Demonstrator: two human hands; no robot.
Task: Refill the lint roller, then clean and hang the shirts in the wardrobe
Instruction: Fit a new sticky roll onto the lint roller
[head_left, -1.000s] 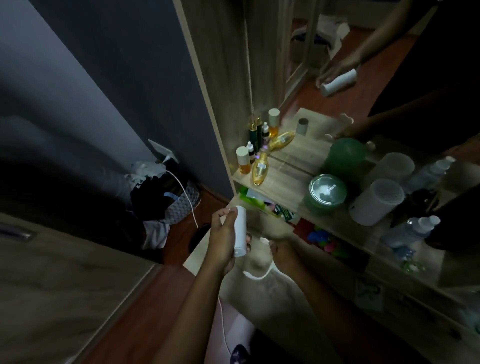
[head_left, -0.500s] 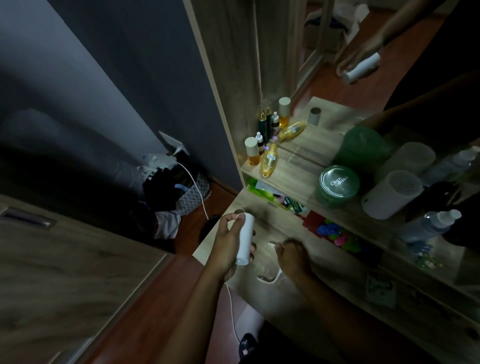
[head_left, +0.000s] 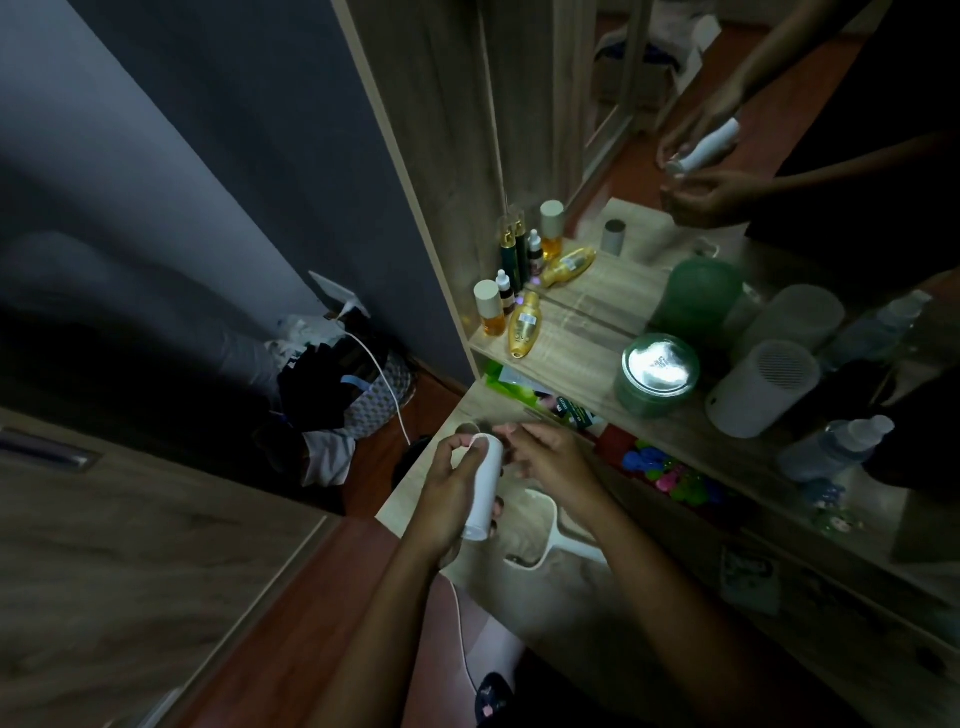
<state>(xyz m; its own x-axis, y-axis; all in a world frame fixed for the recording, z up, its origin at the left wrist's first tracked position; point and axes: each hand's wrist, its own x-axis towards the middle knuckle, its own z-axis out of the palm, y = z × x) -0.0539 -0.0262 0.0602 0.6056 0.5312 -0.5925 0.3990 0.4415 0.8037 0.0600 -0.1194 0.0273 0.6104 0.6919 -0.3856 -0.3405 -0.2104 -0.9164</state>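
The left hand (head_left: 447, 499) is wrapped around a white refill roll (head_left: 484, 488), held tilted above the tabletop (head_left: 550, 592). The right hand (head_left: 550, 462) pinches at the roll's upper end (its fingertips partly hidden). The white lint roller handle (head_left: 545, 545) lies below them.

Roll (head_left: 480, 486) partly hidden by fingers (head_left: 457, 457)

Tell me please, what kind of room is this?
Probably a bedroom or dressing corner: a mirror stands over a wooden shelf of cosmetic bottles, and clothes are piled in a basket on the floor.
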